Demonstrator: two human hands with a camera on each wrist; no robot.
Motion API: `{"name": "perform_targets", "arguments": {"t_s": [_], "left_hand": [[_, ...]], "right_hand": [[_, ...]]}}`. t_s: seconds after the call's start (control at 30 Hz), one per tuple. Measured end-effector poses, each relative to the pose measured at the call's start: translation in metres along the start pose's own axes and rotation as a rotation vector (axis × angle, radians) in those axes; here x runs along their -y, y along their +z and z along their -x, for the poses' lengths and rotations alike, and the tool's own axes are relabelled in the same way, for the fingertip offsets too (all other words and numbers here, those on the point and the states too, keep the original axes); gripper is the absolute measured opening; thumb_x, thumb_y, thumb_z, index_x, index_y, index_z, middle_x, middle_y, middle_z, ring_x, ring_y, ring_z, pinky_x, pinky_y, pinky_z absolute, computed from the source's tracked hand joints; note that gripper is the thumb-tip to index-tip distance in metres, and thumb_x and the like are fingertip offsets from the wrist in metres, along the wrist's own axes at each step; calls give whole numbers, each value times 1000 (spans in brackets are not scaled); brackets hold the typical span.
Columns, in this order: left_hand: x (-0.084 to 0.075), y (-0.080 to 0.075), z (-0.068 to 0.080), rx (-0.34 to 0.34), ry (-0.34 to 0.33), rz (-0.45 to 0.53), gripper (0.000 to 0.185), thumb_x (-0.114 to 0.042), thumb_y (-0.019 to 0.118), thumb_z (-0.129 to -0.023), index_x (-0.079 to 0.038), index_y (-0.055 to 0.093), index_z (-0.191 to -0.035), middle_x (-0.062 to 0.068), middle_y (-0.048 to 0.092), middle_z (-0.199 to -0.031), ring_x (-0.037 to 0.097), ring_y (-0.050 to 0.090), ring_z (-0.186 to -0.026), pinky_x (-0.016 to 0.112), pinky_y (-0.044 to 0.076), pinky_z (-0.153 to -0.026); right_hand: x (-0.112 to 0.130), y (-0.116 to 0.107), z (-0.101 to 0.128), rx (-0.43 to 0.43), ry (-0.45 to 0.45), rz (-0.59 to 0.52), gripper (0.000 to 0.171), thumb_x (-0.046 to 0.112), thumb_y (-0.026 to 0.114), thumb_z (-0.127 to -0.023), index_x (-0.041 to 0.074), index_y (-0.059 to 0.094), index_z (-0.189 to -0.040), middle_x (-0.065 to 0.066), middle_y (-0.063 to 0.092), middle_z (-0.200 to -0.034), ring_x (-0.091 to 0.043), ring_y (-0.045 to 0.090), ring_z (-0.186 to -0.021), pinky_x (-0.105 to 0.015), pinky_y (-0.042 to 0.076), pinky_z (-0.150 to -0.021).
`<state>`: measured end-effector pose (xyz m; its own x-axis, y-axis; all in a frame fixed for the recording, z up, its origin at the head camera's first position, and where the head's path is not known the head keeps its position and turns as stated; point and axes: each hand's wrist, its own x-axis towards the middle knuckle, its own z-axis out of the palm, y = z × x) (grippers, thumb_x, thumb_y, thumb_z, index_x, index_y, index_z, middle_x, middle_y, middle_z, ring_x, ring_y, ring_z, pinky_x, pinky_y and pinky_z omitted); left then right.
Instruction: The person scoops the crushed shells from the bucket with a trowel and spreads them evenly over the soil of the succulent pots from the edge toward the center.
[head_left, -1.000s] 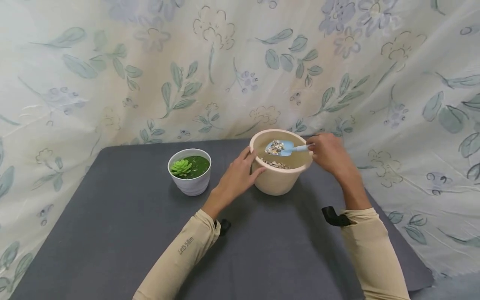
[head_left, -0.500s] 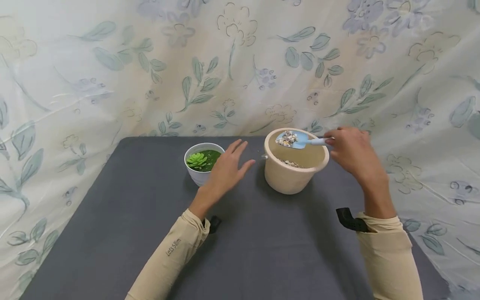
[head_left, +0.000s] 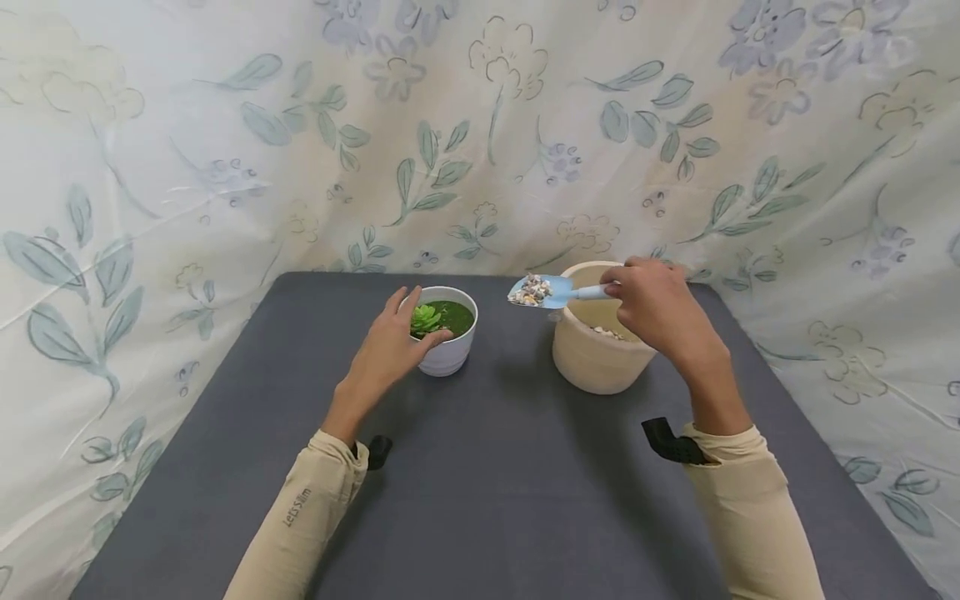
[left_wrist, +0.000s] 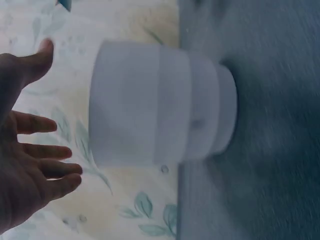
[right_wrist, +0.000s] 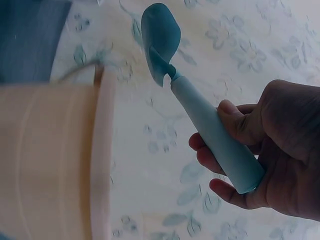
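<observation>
A small blue scoop (head_left: pixel 557 292) is gripped by its handle in the right hand (head_left: pixel 656 310), the fingers being curled round the handle as seen in the right wrist view (right_wrist: pixel 280 150). A heap of small pebbles (head_left: pixel 531 290) is carried on the blade of the scoop, which is held level above the table, just left of the rim of the beige pot (head_left: pixel 592 354). More pebbles are seen lying inside the beige pot, which is partly covered by the right hand in the head view. In the right wrist view the scoop (right_wrist: pixel 200 105) is shown beside and above the beige pot's rim (right_wrist: pixel 100 150), not touching it.

The left hand (head_left: pixel 390 346) is held with its fingers straight and spread, beside the white pot (head_left: pixel 448 350). In the head view the thumb appears laid at the pot's near rim; in the left wrist view the open palm (left_wrist: pixel 25 150) is seen close to the white pot (left_wrist: pixel 160 115), and whether contact is made cannot be told. Nothing is grasped by this hand.

A green succulent (head_left: pixel 426 317) is set in the white pot, on a dark green filling. Both pots are stood upright on a grey table (head_left: pixel 480 500), well apart from each other. A floral cloth (head_left: pixel 300 125) is hung behind and beside the table. Beige sleeves are worn on both arms.
</observation>
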<state>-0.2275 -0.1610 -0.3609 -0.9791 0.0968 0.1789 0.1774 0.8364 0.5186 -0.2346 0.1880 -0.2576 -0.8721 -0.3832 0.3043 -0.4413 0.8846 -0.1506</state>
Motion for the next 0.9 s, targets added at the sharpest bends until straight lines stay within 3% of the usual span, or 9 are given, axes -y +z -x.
{"name": "perform_targets", "arguments": {"t_s": [0.2, 0.33, 0.6, 0.83, 0.9], "left_hand": [[21, 1, 0, 103, -74, -11, 118, -56, 78, -90, -4, 7, -169, 32, 13, -172, 53, 31, -155, 67, 38, -120], [25, 5, -1, 135, -80, 31, 125, -56, 81, -87, -6, 1, -169, 31, 13, -173, 53, 29, -155, 69, 36, -120], [22, 12, -11, 111, -97, 66, 123, -48, 84, -87, -5, 2, -169, 30, 18, -172, 51, 32, -155, 65, 38, -121], [21, 16, -16, 92, -116, 57, 119, -43, 83, -90, -3, 1, -168, 30, 17, -172, 53, 35, -152, 64, 41, -118], [21, 17, -16, 88, -122, 74, 121, -43, 83, -90, -4, 1, -168, 28, 17, -173, 51, 35, -153, 64, 40, -119]], "right_hand": [[25, 22, -19, 32, -70, -16, 18, -2, 68, -95, 4, 80, -106, -14, 76, -96, -32, 64, -88, -56, 43, -87], [43, 37, -31, 87, -94, -19, 16, 0, 71, -95, 4, 81, -106, -12, 78, -98, -30, 69, -94, -49, 45, -86], [74, 52, -53, 202, -123, 0, 13, 2, 68, -97, 7, 79, -96, -6, 74, -90, -25, 64, -88, -46, 43, -86], [88, 55, -70, 220, -160, 72, 28, -1, 62, -94, 14, 67, -71, 2, 53, -65, -21, 53, -76, -48, 38, -88], [91, 55, -74, 216, -184, 91, 28, 0, 63, -93, 14, 66, -69, 1, 56, -64, -21, 55, -74, -50, 39, -89]]}}
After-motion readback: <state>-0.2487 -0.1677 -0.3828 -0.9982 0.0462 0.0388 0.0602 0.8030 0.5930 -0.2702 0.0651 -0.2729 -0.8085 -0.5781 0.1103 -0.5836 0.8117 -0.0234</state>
